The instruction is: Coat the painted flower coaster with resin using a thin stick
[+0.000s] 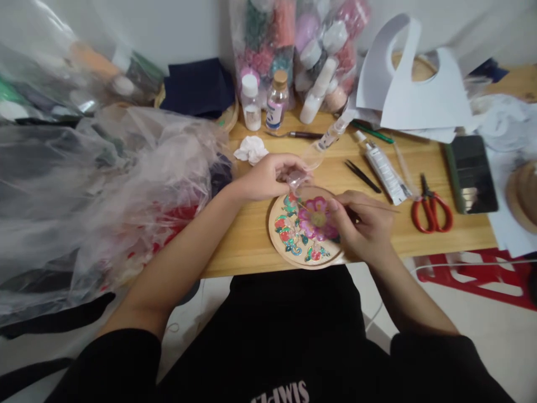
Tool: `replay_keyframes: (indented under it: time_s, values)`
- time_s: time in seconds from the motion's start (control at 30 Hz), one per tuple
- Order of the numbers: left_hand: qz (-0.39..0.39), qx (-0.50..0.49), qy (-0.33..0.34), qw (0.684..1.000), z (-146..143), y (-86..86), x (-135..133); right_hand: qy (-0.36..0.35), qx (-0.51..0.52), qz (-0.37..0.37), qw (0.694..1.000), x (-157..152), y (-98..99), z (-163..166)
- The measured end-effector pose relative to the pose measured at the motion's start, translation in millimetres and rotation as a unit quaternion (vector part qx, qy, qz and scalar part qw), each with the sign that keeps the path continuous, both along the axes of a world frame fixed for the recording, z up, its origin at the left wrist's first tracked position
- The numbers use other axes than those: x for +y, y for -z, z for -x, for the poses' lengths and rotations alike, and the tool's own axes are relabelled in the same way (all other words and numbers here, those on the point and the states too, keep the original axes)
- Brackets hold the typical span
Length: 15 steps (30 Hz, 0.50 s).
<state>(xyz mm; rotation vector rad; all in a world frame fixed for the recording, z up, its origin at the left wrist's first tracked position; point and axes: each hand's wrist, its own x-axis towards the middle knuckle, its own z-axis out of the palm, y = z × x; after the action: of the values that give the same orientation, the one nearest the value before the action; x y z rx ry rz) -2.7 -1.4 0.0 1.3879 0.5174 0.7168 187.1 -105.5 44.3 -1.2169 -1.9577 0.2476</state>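
Two bare hands worked close together over a round, pale, wooden-looking board, which lay at the near edge of the light wooden table, directly in front of the person's body, presumably so that both forearms could come in low and steady. On its face sat a large pink-purple flower with a yellowish centre, among smaller red, green and blue motifs with gold outlines.

The left hand was curled at the board's far rim, its fingertips grasping a small, clear, shiny dish-like piece; I judged it was held there so the other hand had only a short way to reach. The right hand gripped a thin, brownish stick-like tool much as one grips a pen, likely for fine control. Its working end pointed left, toward the clear piece and the flower's edge, though I couldn't tell whether the tip touched anything.

To the right, apparently in easy reach, lay slim black tweezers, a white and silver squeeze tube and red-handled scissors. Beyond the left hand rested a crumpled white tissue, perhaps near for wiping, and behind it stood a clear bottle with a cork-coloured cap, upright, as liquids are best left
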Motion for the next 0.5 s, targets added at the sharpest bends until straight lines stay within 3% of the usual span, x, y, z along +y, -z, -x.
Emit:
replay_keyframes:
  time_s: [0.27,0.5]
  values:
    - [0.014,0.001,-0.002,1.000,0,0.6,1,-0.066,-0.134,-0.042,0.988,-48,7.2,-4]
    - [0.025,-0.015,0.004,1.000,-1,1.8,1,-0.077,-0.161,-0.052,0.983,-55,12.8,2]
